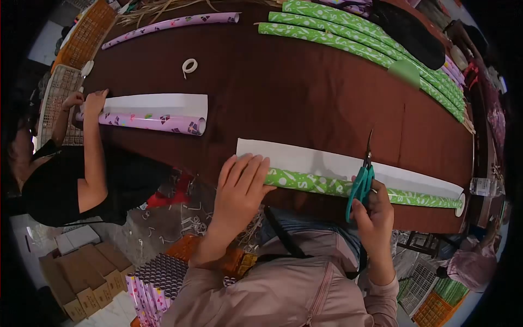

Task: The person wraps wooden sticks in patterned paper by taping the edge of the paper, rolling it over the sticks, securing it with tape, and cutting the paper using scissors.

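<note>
A sheet of wrapping paper, white on its back (321,155), is partly wound into a green patterned roll (310,181) along the table's near edge. My left hand (245,177) lies over the left end of this roll, fingers stretched across the paper and thumb along the green side. In my right hand (376,204) is a pair of scissors (362,188) with teal handles. The scissors' narrow blades point away from me, over the white strip, and look closed. A white tape roll (460,205) sits at the green roll's right end.
To the left, a co-worker's hands (90,101) are at a purple patterned roll (180,124). Another tape roll (189,66) lies on the brown table (305,92). Several green rolls (338,41) are stacked at the back right, and a thin purple roll (174,26) at the back left.
</note>
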A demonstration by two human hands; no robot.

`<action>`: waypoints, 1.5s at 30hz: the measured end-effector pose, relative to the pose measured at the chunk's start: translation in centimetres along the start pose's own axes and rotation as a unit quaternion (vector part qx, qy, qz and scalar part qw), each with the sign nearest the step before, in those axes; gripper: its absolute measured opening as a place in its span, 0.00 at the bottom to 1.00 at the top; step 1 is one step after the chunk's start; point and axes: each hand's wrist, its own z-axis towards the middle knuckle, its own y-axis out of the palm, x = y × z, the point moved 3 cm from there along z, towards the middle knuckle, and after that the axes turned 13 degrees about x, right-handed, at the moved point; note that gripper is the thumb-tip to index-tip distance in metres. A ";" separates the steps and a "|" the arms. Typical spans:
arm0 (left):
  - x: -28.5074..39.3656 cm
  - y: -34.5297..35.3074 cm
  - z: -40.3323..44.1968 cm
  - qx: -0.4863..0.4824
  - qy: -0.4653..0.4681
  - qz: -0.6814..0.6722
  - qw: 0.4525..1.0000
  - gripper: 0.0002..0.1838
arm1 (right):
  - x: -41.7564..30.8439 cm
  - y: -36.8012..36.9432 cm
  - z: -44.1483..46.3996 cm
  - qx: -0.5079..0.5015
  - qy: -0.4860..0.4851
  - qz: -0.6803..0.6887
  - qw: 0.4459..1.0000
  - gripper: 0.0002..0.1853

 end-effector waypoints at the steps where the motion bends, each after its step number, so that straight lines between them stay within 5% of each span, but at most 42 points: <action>1: -0.3 0.2 -0.1 0.001 0.006 -0.014 1.000 0.29 | -0.1 -0.1 0.1 0.002 0.000 -0.002 1.000 0.22; 7: -0.5 0.2 0.3 -0.011 0.022 -0.042 0.999 0.28 | 0.7 -2.0 0.1 -0.068 -0.030 0.240 0.968 0.23; 12: -0.3 0.7 -0.3 0.004 0.017 -0.055 0.998 0.27 | 1.0 -3.1 -0.7 -0.082 0.036 0.268 0.959 0.41; 16: -0.1 0.6 -0.4 -0.001 0.000 -0.042 0.999 0.27 | 1.9 -4.8 -1.2 -0.098 0.102 0.133 0.981 0.52; 20: 0.1 0.4 -0.1 -0.018 0.021 -0.019 0.999 0.27 | 1.9 -6.2 -1.2 -0.111 -0.174 -0.003 0.978 0.52; 22: 0.1 0.4 -0.3 -0.017 0.008 -0.017 1.000 0.28 | -0.6 -6.0 -1.3 0.005 -0.264 -0.195 0.945 0.44; 23: 0.0 0.3 -0.4 -0.018 0.012 -0.014 1.000 0.28 | -1.6 -5.4 -1.6 0.013 -0.127 -0.190 0.973 0.39; 37: 4.1 2.8 3.1 0.010 -0.050 -0.005 0.999 0.38 | 0.8 -3.5 -1.5 0.030 -0.119 -0.158 0.980 0.44; 41: 5.1 4.4 8.3 -0.085 -0.006 -0.080 0.993 0.41 | 0.8 -4.0 -1.4 0.019 -0.159 -0.158 0.974 0.45; 43: 5.0 5.3 10.1 -0.227 0.003 -0.118 0.967 0.44 | 0.5 -4.1 -1.4 -0.018 -0.082 -0.162 0.983 0.46; 45: 4.9 5.8 11.1 -0.226 0.004 -0.120 0.967 0.42 | 0.3 -4.3 -1.4 -0.020 -0.075 -0.162 0.984 0.46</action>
